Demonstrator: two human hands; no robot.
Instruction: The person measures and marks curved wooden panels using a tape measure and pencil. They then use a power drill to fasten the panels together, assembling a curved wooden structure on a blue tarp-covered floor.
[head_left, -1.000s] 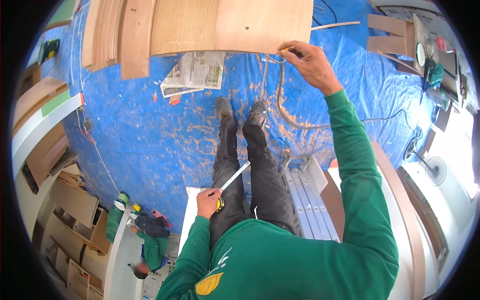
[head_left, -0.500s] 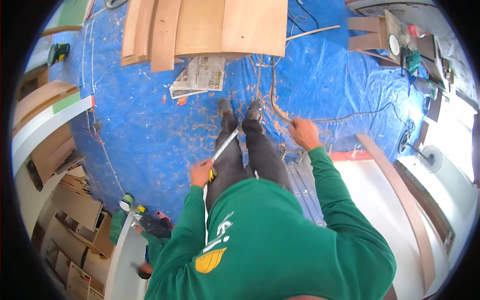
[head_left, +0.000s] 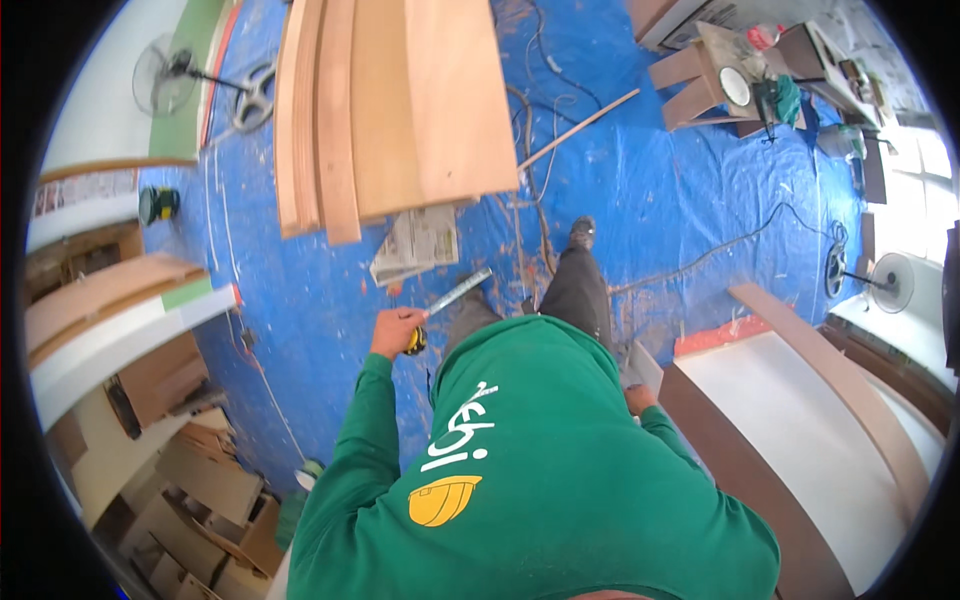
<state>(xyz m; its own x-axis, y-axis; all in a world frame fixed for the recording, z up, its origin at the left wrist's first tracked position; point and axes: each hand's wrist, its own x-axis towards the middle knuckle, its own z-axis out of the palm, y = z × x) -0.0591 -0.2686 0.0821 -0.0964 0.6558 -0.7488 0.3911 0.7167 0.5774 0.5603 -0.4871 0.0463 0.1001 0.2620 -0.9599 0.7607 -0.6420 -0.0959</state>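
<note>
My left hand [head_left: 397, 330] is closed around a yellow and black tape measure [head_left: 416, 342]. Its short silver blade [head_left: 460, 291] sticks out toward the far right, over my left leg. Low by my right hip is my right hand [head_left: 640, 398], close to a light grey flat piece [head_left: 643, 366]; its fingers are mostly hidden, so its grip is unclear. Ahead of me, a stack of long wooden boards [head_left: 380, 110] lies with its near ends above some newspaper sheets [head_left: 418, 242].
A blue plastic sheet [head_left: 690, 190] covers the floor, with cables and a thin wooden strip [head_left: 580, 128] on it. White and brown panels [head_left: 760, 400] lie at right, beside a standing fan [head_left: 890, 282]. Another fan [head_left: 168, 75] stands far left. Cabinet parts [head_left: 215, 480] fill the near left.
My view has turned and moved closer to the board stack. My right hand has dropped from in front of me to beside my hip. The tape measure stays in my left hand.
</note>
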